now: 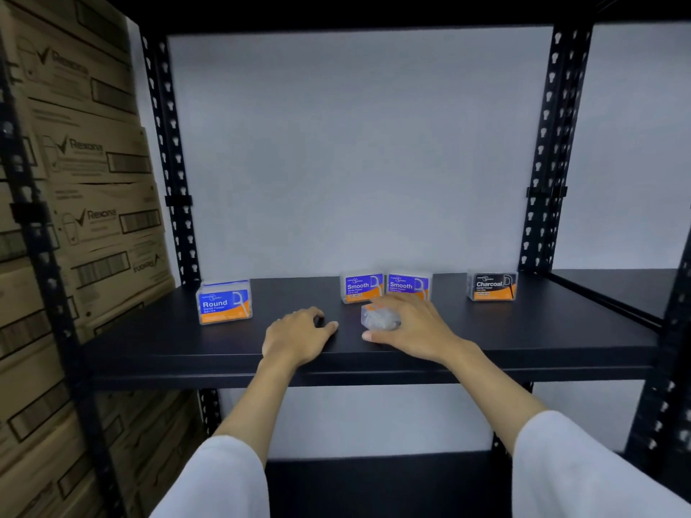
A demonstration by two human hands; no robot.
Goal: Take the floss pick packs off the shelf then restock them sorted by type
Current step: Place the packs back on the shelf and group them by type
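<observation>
black shelf (523,342) fills the view, cardboard cartons (86,203) stacked off to the left of both hands. r hand (409,325) sits mid-shelf, fingers curled over a clear floss pick pack (378,318), thumb low on the near side, so it's gripping that pack; the pack is turned so only its clear side and the picks inside show, label not readable, long axis hard to call under the fingers. l hand (297,332) rests just left of it on the board, fingers loosely curled, thumb out toward the r hand, holding nothing, a small gap betw the two.

right behind the r hand: two smooth packs (387,287), upright, side by side and touching, blue/orange labels facing out, long axes running left-right. further right of the grip, well apart: charcoal pack (492,286), upright, black label facing out. left of the l hand, a bit fwd of that row: round pack (224,306), upright, label out, w/ another pack just behind it, mostly hidden.
</observation>
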